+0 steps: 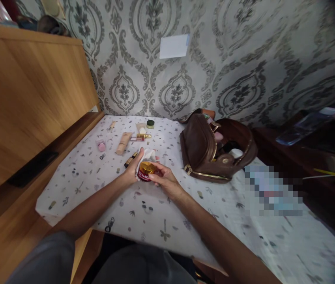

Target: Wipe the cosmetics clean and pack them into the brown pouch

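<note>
Near the middle of the patterned white cloth, a red jar with a gold lid is held between both hands. My left hand wraps round its left side, and a white tissue shows behind the jar by that hand. My right hand has its thumb and fingers on the jar's right side, close to the lid. The lid sits on the jar. Just behind my left hand lie small black and gold items, partly hidden.
A beige tube, a gold tube, a pink item and a green-lidded jar lie farther back. An open brown bag stands right. A wooden cabinet borders the left; a patterned wall rises behind.
</note>
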### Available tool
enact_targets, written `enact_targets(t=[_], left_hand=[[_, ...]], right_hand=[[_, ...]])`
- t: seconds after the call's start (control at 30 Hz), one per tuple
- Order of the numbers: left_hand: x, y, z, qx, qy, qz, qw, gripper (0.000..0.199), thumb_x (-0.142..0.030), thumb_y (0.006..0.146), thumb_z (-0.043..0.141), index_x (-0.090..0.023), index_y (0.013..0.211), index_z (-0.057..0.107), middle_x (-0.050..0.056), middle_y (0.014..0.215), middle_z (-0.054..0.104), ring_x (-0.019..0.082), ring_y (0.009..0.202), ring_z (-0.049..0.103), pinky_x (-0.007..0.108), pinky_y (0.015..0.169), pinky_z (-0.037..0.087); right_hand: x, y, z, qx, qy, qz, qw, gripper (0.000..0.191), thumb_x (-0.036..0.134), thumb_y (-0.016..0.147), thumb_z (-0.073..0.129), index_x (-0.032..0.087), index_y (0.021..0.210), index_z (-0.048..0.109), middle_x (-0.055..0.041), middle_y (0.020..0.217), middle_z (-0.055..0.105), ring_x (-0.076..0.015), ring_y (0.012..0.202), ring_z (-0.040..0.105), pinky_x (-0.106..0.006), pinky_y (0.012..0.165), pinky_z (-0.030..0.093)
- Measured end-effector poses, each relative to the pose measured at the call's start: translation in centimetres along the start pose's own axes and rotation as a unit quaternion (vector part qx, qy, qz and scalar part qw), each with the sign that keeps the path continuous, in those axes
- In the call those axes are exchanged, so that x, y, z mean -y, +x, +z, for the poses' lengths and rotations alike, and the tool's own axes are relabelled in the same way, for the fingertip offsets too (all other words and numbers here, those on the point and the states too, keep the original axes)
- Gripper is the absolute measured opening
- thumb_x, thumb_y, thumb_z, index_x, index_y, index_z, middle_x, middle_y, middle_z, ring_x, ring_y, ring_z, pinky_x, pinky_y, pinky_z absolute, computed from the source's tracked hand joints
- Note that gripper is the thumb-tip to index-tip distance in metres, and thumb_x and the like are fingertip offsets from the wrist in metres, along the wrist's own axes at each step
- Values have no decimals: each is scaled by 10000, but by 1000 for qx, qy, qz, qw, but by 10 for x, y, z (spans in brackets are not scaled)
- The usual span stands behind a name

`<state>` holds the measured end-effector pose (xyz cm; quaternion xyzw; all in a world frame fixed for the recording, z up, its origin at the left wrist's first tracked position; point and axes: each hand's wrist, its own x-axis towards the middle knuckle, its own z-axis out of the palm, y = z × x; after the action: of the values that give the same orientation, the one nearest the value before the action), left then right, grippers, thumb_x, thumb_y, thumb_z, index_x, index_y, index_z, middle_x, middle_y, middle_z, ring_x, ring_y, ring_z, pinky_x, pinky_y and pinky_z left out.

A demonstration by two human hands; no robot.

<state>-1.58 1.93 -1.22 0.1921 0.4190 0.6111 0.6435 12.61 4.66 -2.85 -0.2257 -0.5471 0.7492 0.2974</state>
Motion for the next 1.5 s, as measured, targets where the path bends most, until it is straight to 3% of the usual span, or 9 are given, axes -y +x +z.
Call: enact_targets(t=[0.17, 0.37, 0.53, 0.7, 0.83, 1.13, 1.27, 1.37, 1.5], left_hand=[[8, 4, 1, 17, 55, 44, 997, 649, -714, 894, 442, -149, 1104, 682, 90, 837, 759, 238, 805, 738, 317, 652, 592], [19, 13, -10, -17, 143, 166, 975, 573, -692, 860, 520, -173, 1037, 687, 69, 823, 738, 210, 893, 713, 267, 737, 559], [15, 10, -15, -65, 262, 243, 932, 489, -645, 891, 502, -184, 873, 662, 44, 840, 704, 200, 914, 670, 274, 799, 517], [15, 9, -17, -107, 333, 225, 910, 386, -579, 883, 556, -203, 828, 627, 47, 854, 688, 244, 967, 646, 336, 853, 499], [14, 12, -20, -169, 326, 202, 908, 320, -508, 867, 598, -205, 954, 652, 113, 1127, 701, 294, 1238, 564, 395, 1024, 434], [6, 7, -12, -204, 322, 188, 905, 383, -475, 949, 452, -182, 1147, 598, 139, 1421, 563, 260, 1404, 435, 389, 1147, 326], [8, -5, -4, -145, 436, 247, 853, 396, -533, 979, 373, -191, 1038, 563, 104, 1078, 691, 248, 1115, 626, 353, 958, 467], [10, -11, -1, -96, 520, 297, 795, 339, -503, 997, 357, -195, 989, 499, 30, 773, 628, 209, 774, 630, 324, 742, 490], [8, -15, -2, -83, 568, 353, 739, 298, -467, 1008, 333, -207, 947, 466, 11, 721, 569, 198, 712, 588, 310, 690, 453]], right_hand=[[-2, 6, -4, -74, 16, -38, 996, 594, 402, 554, 890, 239, 1093, 700, -23, 999, 717, -139, 716, 616, -227, 542, 464], [-6, 8, -7, -102, -49, -71, 991, 626, 413, 573, 896, 240, 1121, 646, 46, 711, 628, -119, 567, 545, -259, 565, 460], [-10, 5, -6, -99, -95, -82, 987, 626, 431, 603, 868, 241, 1125, 577, 4, 893, 666, -140, 635, 604, -285, 620, 519], [-10, 4, -7, -69, -185, -127, 972, 657, 363, 662, 828, 264, 1256, 566, -65, 1244, 588, -184, 873, 649, -335, 775, 559], [-7, 3, -6, -34, -186, -153, 970, 567, 342, 664, 838, 271, 1193, 645, -67, 1202, 596, -235, 1039, 620, -395, 912, 533], [-3, 5, -5, -38, -26, -59, 997, 623, 356, 603, 878, 299, 1133, 554, -1, 1085, 593, -168, 771, 678, -345, 708, 605], [-5, 9, -6, -63, -4, -77, 995, 642, 342, 575, 886, 292, 1103, 524, 13, 1057, 588, -149, 731, 686, -326, 693, 610], [-5, 8, -6, -88, -37, -60, 994, 634, 360, 552, 893, 269, 1050, 511, 27, 981, 610, -126, 602, 669, -268, 536, 564], [0, 2, -1, -80, -61, -22, 995, 547, 483, 607, 853, 240, 927, 482, 40, 782, 654, -140, 489, 646, -223, 400, 459]])
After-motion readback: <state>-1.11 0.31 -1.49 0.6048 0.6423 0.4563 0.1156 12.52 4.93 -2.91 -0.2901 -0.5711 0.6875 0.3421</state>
